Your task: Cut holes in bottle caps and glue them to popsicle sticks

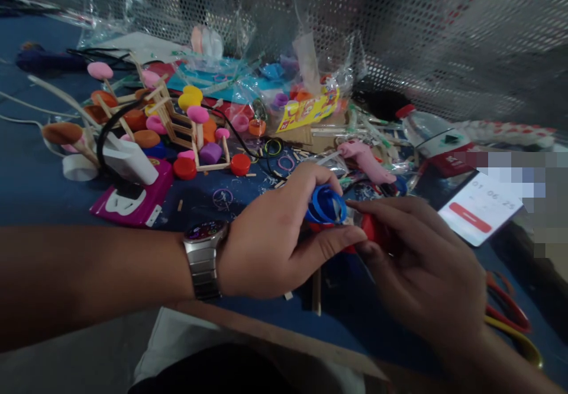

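1. Left hand (275, 237), centre of frame: fingers and thumb curled tight round a blue cap (327, 204), open side facing up; steel wristwatch (203, 255) on the wrist
2. Right hand (421, 267), right of centre: fingertips pinched on a red cap (371, 228), which is pressed against the blue cap; how the two are joined cannot be told
3. Wooden stick (316, 290), lying on the blue table cover (39, 187) just below the two hands
4. Stick-and-cap structure (177, 125), upper left: wooden sticks with pink, orange, yellow, red and purple caps fixed on
5. White plug (129, 160) seated in a magenta power strip (133, 204), left of centre, black cable looping over it
6. Pink tool (366, 160), just above the hands; kind unclear
7. Phone (481, 210), right, screen lit with digits and a red bar
8. Clear bottle (423, 126) with red cap, lying upper right, near the phone
9. Yellow packet (307, 110) in clear wrapping, upper centre
10. Coloured bands (510, 314), lower right edge, partly behind the right wrist
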`<action>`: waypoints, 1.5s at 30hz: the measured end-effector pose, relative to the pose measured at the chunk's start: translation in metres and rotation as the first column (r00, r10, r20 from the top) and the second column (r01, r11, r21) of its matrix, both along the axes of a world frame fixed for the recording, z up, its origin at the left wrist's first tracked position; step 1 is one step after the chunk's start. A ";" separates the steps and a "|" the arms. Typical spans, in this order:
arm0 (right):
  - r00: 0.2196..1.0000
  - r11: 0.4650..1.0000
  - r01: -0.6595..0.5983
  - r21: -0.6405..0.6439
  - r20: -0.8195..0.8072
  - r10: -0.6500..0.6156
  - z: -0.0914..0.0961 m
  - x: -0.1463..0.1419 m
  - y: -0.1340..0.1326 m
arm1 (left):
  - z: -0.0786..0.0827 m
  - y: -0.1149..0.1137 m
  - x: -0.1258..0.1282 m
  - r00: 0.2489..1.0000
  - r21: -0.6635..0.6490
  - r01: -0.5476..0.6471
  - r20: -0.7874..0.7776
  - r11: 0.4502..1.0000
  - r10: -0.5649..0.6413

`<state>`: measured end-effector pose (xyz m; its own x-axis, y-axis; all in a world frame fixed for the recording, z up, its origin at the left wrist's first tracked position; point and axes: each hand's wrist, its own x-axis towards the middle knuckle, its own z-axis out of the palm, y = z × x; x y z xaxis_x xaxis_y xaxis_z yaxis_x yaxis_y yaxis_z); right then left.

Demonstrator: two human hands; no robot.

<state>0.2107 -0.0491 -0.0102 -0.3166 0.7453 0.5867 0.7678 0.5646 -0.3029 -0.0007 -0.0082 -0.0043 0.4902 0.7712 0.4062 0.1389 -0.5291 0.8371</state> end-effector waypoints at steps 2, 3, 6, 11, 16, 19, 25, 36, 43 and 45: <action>1.000 1.000 0.002 0.001 -0.002 -0.002 0.001 0.000 0.000 | 0.000 0.000 -0.001 1.000 -0.004 -0.005 -0.020 1.000 0.005; 1.000 1.000 0.004 0.002 -0.004 -0.004 0.001 0.000 0.000 | 0.001 0.000 -0.001 0.999 -0.001 -0.006 -0.035 1.000 0.006; 1.000 1.000 0.004 -0.009 -0.015 -0.004 0.001 -0.001 0.001 | 0.001 0.000 -0.001 0.997 0.010 -0.009 -0.076 1.000 0.010; 0.996 0.999 0.002 -0.051 -0.093 -0.006 0.001 -0.003 0.003 | 0.001 -0.001 0.000 0.990 0.000 -0.023 -0.136 1.000 0.023; 0.991 0.996 0.042 -0.078 -0.123 -0.051 0.000 -0.001 0.004 | 0.001 -0.004 0.000 0.987 -0.015 -0.003 -0.159 1.000 0.000; 0.988 0.994 0.050 -0.095 -0.141 -0.063 0.000 -0.001 0.005 | 0.001 -0.004 0.000 0.981 -0.028 0.002 -0.191 1.000 -0.008; 0.984 0.991 0.071 -0.117 -0.153 -0.088 0.001 0.001 0.007 | 0.003 -0.002 0.001 0.977 -0.058 0.062 -0.202 0.996 -0.072; 0.938 0.963 0.174 -0.206 -0.263 -0.225 -0.002 0.008 0.012 | 0.010 -0.001 -0.001 0.943 -0.145 0.174 -0.260 0.974 -0.207; 0.888 0.966 0.047 -0.256 -0.432 -0.158 0.003 0.009 0.012 | 0.011 -0.001 0.000 0.917 -0.105 0.209 -0.324 0.972 -0.232; 0.920 0.968 -0.056 -0.245 -0.388 -0.045 0.005 0.008 0.010 | 0.009 0.000 0.001 0.926 -0.079 0.189 -0.317 0.979 -0.205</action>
